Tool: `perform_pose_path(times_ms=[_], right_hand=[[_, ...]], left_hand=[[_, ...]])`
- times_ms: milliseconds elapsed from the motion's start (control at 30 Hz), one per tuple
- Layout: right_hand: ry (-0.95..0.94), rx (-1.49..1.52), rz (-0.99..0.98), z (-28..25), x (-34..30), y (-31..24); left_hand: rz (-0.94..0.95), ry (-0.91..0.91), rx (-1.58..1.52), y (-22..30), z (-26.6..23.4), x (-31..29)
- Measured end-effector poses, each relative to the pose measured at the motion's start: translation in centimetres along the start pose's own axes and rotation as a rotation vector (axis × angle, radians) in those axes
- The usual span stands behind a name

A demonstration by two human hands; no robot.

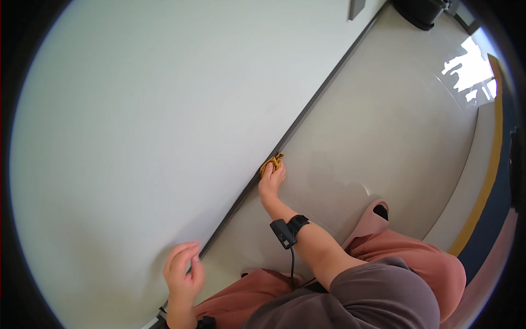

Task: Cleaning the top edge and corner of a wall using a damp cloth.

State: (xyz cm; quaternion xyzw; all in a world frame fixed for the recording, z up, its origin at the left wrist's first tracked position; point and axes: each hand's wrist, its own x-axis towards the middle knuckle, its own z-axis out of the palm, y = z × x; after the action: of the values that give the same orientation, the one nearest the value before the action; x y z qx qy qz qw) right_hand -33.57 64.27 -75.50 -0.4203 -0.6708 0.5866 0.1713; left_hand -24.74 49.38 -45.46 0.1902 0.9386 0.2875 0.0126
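- R hand [272, 181] fingers closed on small orange-brown cloth [272, 162], pressed vs dark baseboard [307, 112] where white wall [164, 109] meets floor [383, 137].
- Cloth bunched; long axis roughly along baseboard, lower-left to upper-right.
- L hand [183, 271] w/ loosely curled fingers, holds nothing, on wall near baseboard.

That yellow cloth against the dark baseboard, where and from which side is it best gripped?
Grip the bunched upper part of the yellow cloth, coming from the floor side, as the right hand does now. The cloth sits crumpled against the dark baseboard where the wall blocks the other side, so only the floor side looks open. The left hand rests by the wall.
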Motion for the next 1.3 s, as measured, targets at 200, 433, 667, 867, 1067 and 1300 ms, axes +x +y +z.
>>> perform_pose_path(times_ms=[200, 433, 667, 867, 1067, 1300], right_hand=[[0.156, 0.014, -0.102, -0.8, 5.7, 5.9], [0.275, 0.002, -0.103, 0.9, 7.4, 10.9], [0.305, 0.001, -0.086, 0.3, 6.3, 10.1], [0.034, 0.312, -0.091, -0.3, -0.6, 14.0], [-0.025, 0.183, -0.156, -0.3, -7.5, 23.5], [0.033, -0.003, -0.356, -1.6, -8.5, 24.8]], left_hand=[[0.587, 0.52, 0.549, -4.1, 1.1, -6.2], [0.64, 0.997, 0.999, -10.8, -0.2, -10.4], [0.767, 1.122, 0.897, -12.2, -3.4, -13.0], [0.768, 1.156, 0.861, -11.6, -2.0, -11.3], [0.591, 1.14, 0.912, -14.5, 3.3, -19.8], [0.668, 1.16, 0.86, -13.2, 3.1, -22.7]])
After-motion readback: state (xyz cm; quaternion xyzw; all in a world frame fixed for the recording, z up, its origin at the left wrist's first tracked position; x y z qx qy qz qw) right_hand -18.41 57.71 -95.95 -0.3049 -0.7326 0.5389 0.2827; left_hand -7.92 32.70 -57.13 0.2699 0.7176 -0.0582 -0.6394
